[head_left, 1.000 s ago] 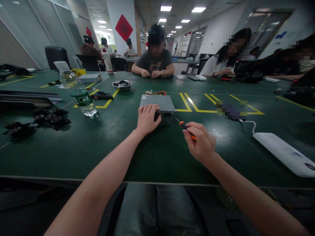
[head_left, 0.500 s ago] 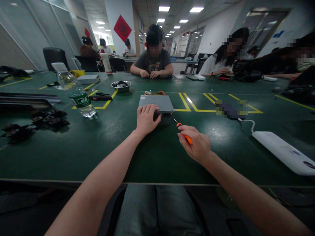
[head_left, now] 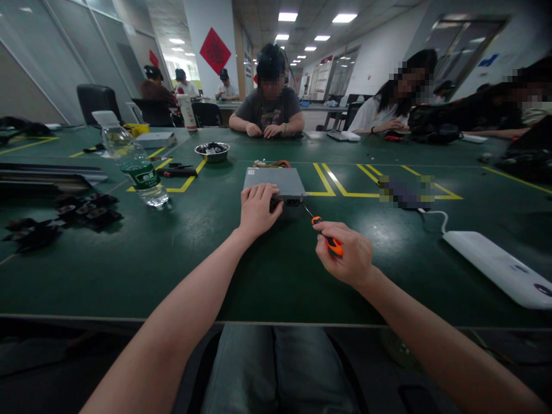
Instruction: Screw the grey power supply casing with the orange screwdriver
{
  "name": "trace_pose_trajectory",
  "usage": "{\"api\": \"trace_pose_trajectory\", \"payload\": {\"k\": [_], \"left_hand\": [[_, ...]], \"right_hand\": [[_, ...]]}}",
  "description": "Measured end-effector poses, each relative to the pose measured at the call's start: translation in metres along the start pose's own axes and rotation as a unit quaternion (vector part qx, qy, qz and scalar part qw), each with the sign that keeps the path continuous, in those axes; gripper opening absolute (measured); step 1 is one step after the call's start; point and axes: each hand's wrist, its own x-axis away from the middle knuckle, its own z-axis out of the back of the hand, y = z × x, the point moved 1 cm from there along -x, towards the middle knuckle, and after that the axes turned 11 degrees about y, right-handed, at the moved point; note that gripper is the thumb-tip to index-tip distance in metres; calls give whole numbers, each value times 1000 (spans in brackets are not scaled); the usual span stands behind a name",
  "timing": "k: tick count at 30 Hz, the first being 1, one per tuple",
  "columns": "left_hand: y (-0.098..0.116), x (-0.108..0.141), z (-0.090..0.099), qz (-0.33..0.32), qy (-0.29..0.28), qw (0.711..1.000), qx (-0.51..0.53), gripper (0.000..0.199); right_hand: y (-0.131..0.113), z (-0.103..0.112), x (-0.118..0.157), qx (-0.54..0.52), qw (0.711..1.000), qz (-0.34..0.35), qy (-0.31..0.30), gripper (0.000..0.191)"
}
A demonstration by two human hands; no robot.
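I sat at a green table (head_left: 276, 276) marked with yellow tape (head_left: 362, 195), in a bright office with ceiling lights (head_left: 344, 18) and a red diamond-shaped poster (head_left: 215, 50). Across it, beyond my hands, 1 person (head_left: 273, 112) in a dark T-shirt bent forward.

The grey power supply unit (head_left: 280, 179) lay flat just ahead of my left hand (head_left: 257, 210), which had stayed put, fingers spread over its near left edge. My right hand (head_left: 351, 253), closed around an orange-and-black screwdriver (head_left: 334, 246), had shifted slightly right since 0.5 s earlier, and more black showed on the handle. The shaft reached the unit's near right corner; I could not tell whether the tip sat in a screw.

A water bottle (head_left: 140, 167) stood left of my left hand, with black parts (head_left: 88, 211) farther left. A metal bowl (head_left: 213, 158) sat beyond that hand. Right of my right hand lay a white device (head_left: 495, 264), cabled to a blurred dark object (head_left: 403, 194). My left hand hid part of the unit's front, and my right fingers covered some of the handle.
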Motion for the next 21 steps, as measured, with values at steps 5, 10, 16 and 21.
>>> {"api": "trace_pose_trajectory", "payload": {"k": [5,10,16,21], "left_hand": [[-1,0,0,-10,15,1000,0,21],[-1,0,-1,-8,14,1000,0,20],[-1,1,-1,-11,15,1000,1,21],[-2,1,-1,-12,16,1000,1,21]], "right_hand": [[-5,0,-1,-14,999,31,9,28],[-10,-7,-1,-41,997,64,-28,25],[-12,-13,1,-37,995,75,-54,21],[-10,-15,3,-27,996,61,-63,19]]}}
